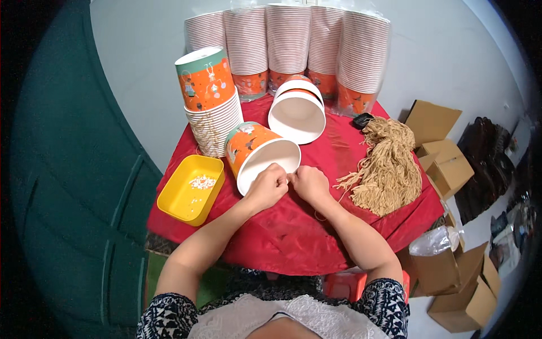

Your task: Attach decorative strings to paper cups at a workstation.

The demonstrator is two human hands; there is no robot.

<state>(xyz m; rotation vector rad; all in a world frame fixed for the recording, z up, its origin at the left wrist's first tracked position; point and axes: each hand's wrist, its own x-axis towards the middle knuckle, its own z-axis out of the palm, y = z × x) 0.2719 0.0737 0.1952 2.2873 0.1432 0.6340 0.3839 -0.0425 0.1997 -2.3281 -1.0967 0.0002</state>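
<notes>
Curled fingers [279,176] hide what, if anything, they hold beside the tilted orange bucket [253,142].

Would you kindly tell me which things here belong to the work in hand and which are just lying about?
Apparently in the work:
orange bucket, by the left hand and right hand
yellow tub of small white pieces
bundle of tan cords
stacked buckets

Apparently just lying about:
cardboard boxes on the right
clear plastic among them

No legible lettering or numbers anywhere.
</notes>
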